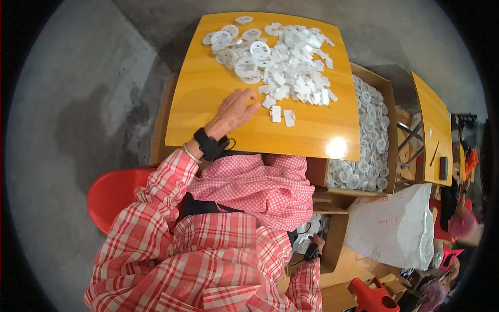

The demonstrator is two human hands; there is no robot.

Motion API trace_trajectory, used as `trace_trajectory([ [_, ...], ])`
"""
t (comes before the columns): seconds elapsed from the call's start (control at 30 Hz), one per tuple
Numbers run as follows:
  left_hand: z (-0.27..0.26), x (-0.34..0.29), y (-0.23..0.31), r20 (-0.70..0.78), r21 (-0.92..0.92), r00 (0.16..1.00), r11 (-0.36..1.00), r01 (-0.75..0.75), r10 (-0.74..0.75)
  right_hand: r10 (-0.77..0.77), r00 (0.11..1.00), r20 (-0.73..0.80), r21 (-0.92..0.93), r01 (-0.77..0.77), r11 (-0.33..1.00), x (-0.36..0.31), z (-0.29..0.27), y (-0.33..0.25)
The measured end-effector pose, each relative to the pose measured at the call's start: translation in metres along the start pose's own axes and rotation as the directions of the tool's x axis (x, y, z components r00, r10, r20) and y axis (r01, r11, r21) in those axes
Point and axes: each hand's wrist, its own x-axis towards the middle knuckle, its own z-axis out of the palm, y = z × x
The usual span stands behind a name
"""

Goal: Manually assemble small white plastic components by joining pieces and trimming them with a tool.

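My left hand [236, 110] hovers over the near left of the yellow table [208, 127], fingers loosely bent, thumb and forefinger apart. Nothing shows between them. Just right of it lie two small white plastic pieces [276, 114], apart from the big heap of similar white pieces [296, 67]. Round clear-white plastic discs [245, 67] are piled at the heap's left. Down at my right side, my right hand [317, 242] is at an open cardboard box [338, 236] with whitish items in it. Its fingers are small and partly hidden, so their hold cannot be made out.
A large cardboard box [391, 130] full of round white discs stands against the table's right side. Near it are a big white sack [392, 229], a red stool [371, 296] and another yellow table [434, 130]. A red seat [112, 195] is at left. Other people sit far right.
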Motion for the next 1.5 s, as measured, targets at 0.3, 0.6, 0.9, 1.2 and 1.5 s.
trace_trajectory([
  [0.3, -0.047, 0.058, -0.059, -0.14, 0.15, 0.934, 0.925, 0.348, -0.328, -0.421, 0.907, -0.028, -0.029, 0.42, 0.907, -0.116, 0.069, -0.247],
  [0.6, -0.047, 0.083, -0.073, -0.177, 0.141, 0.978, 0.981, 0.133, -0.107, -0.909, 0.355, 0.22, -0.397, 0.883, 0.249, -0.155, 0.196, -0.402],
  [0.9, -0.045, 0.089, -0.077, -0.235, 0.116, 0.966, 0.984, 0.134, -0.104, -0.877, 0.258, 0.405, -0.59, 0.807, -0.035, -0.135, 0.254, -0.441],
  [1.2, -0.063, 0.021, -0.043, 0.149, -0.908, 0.937, 0.332, 0.257, -0.317, -0.913, 0.174, 0.369, -0.615, 0.783, -0.099, -0.132, 0.264, -0.445],
  [1.5, 0.002, -0.065, -0.002, 0.456, -0.756, 0.886, -0.488, 0.436, 0.084, -0.933, 0.047, 0.356, -0.693, 0.683, -0.23, -0.154, 0.276, -0.441],
])
